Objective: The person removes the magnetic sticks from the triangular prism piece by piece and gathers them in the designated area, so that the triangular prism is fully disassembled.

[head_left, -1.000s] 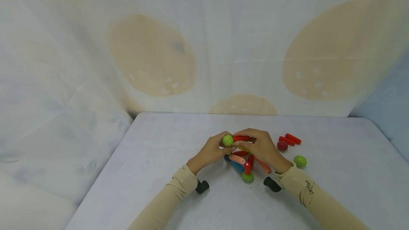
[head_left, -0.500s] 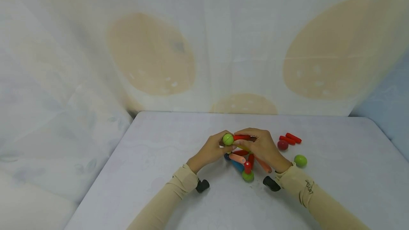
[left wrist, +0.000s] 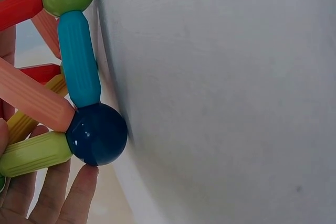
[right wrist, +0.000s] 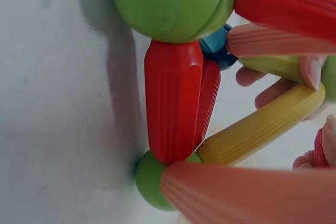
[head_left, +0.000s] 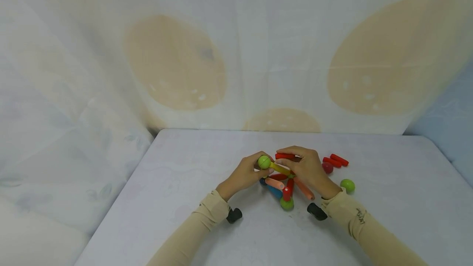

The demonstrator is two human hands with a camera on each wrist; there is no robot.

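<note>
On a pale worktop (head_left: pixel 184 184), a left hand (head_left: pixel 244 173) pinches the green ball (head_left: pixel 264 162) topping a rod-and-ball frame (head_left: pixel 281 186) at centre. Just right of the ball, the right hand (head_left: pixel 308 169) grasps one red rod (head_left: pixel 285 156). Right of the frame lie two red rods (head_left: pixel 335 161), one dark-red ball (head_left: pixel 327 168) and one green ball (head_left: pixel 347 185).
</note>
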